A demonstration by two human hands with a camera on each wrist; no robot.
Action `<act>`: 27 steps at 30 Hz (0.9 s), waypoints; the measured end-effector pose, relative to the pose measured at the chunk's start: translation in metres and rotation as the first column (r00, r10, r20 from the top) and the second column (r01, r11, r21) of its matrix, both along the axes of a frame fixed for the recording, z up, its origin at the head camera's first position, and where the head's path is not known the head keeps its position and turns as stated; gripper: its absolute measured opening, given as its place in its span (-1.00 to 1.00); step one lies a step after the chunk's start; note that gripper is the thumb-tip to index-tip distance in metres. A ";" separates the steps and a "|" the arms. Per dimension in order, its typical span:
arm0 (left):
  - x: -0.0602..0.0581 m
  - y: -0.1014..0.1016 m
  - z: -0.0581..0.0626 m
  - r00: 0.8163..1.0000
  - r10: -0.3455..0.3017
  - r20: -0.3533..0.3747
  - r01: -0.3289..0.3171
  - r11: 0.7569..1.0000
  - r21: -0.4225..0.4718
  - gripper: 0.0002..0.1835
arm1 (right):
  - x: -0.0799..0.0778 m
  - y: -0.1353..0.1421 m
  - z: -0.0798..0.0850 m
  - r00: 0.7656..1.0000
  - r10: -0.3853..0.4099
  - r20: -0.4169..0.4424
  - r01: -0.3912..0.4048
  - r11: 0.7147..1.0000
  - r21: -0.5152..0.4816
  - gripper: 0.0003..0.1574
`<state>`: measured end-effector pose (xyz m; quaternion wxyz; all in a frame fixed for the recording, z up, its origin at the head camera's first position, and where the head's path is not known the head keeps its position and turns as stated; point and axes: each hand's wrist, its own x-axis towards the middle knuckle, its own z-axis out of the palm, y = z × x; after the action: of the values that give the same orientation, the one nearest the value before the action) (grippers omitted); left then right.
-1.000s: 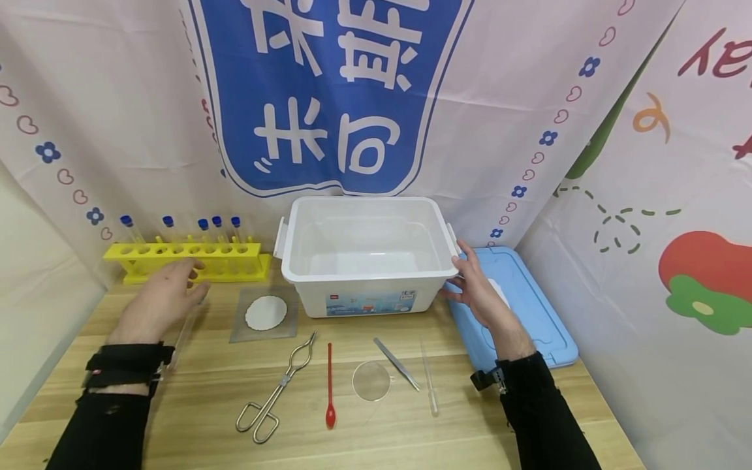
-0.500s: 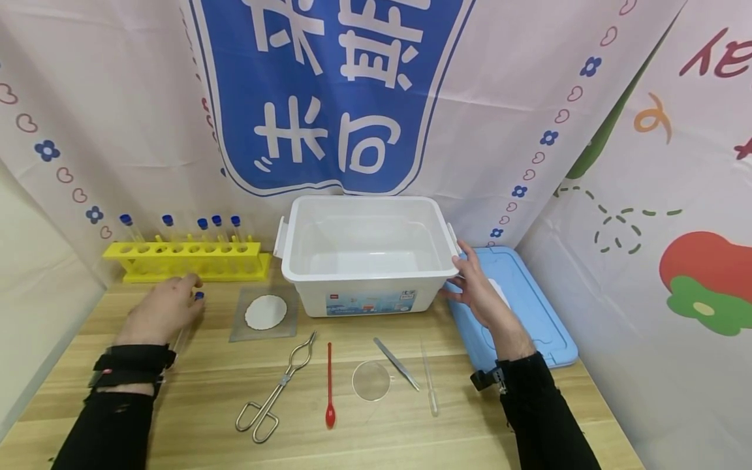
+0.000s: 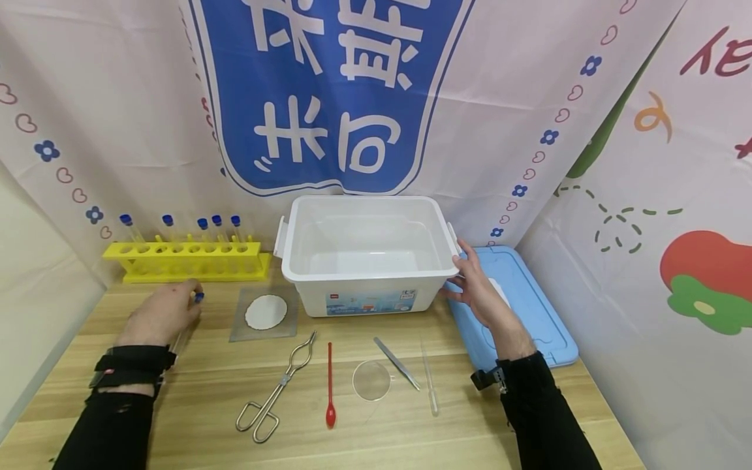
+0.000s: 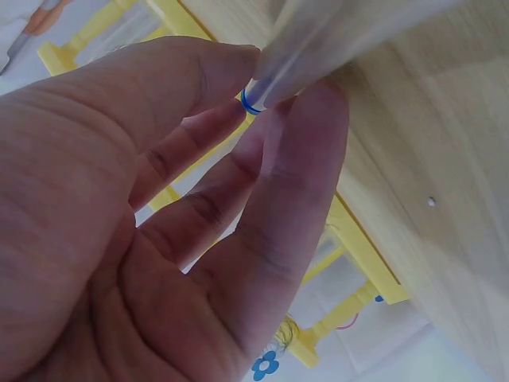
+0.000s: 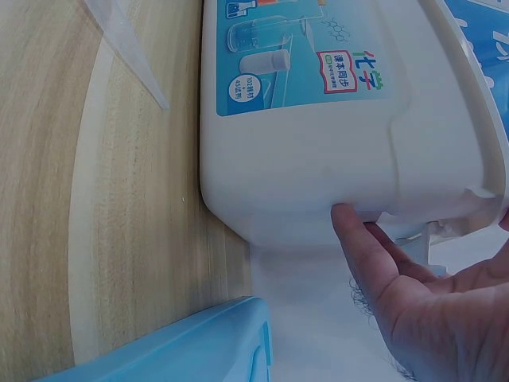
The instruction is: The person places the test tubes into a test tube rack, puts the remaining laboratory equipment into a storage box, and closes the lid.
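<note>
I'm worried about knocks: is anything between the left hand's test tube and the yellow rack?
In the head view, only fingers of the left hand show between the blue-capped test tube and yellow test-tube rack; no other object is visible there.

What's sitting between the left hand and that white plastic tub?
In the head view, a white-centred square wire gauze mat lies on the wooden table between the left hand and the white plastic tub.
</note>
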<state>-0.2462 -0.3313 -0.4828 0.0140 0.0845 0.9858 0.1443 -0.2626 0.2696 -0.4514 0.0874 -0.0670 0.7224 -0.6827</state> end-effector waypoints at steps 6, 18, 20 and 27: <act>0.001 0.001 0.001 1.000 0.012 0.002 -0.012 1.000 0.009 -0.68 | 0.000 0.000 0.000 1.000 0.001 0.001 -0.001 1.000 0.002 -0.10; -0.002 0.002 0.012 0.998 0.050 -0.031 -0.048 0.998 0.040 -0.56 | 0.001 0.000 0.000 1.000 0.001 0.006 -0.001 1.000 0.022 -0.13; -0.001 0.002 0.015 0.997 0.043 -0.060 -0.040 0.998 0.046 -0.55 | 0.001 0.000 0.000 1.000 0.001 0.009 -0.001 1.000 0.025 -0.12; 0.003 0.004 0.025 0.991 0.085 -0.107 -0.077 0.994 0.074 -0.51 | 0.001 0.000 0.001 1.000 -0.002 0.003 0.002 1.000 0.021 -0.13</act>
<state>-0.2428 -0.3271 -0.4580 -0.0490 0.0528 0.9820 0.1744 -0.2619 0.2696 -0.4505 0.0886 -0.0645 0.7293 -0.6754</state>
